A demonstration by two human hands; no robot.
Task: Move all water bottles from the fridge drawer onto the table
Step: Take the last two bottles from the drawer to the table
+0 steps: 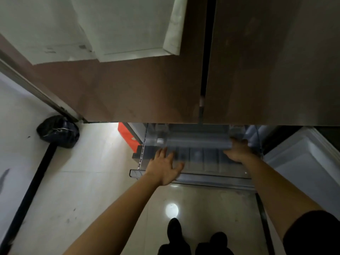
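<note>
Two brown fridge doors (147,89) are standing shut and filling the upper part of the view, with a dark seam running between them. Below them a pale, glossy tiled floor (88,181) is stretching out and throwing back a bright round spot of light (171,210). A tied black bag (58,131) is sitting on the floor at the left, near the fridge's corner, and an orange-red box (126,134) is showing just beside the left edge of the drawer. At the right a white, tray-like panel (303,162) is lying close to the fridge; what it is I cannot tell. The person's dark shoes (173,230) are standing on the tiles in front. The fridge drawer (211,178) is hanging pulled out beneath the doors, its translucent grey walls blurring in the dim light. One water bottle (160,137) is lying in the drawer's back-left corner, clear-bodied with a white cap pointing toward the person; the right side of the drawer is too smeared to read. The left hand (163,167) is hovering over the drawer's front-left part with its fingers spread and relaxed, gripping nothing, just short of the bottle. The right hand (239,151) is reaching into the drawer's right side, fingers stretched forward and loose.
</note>
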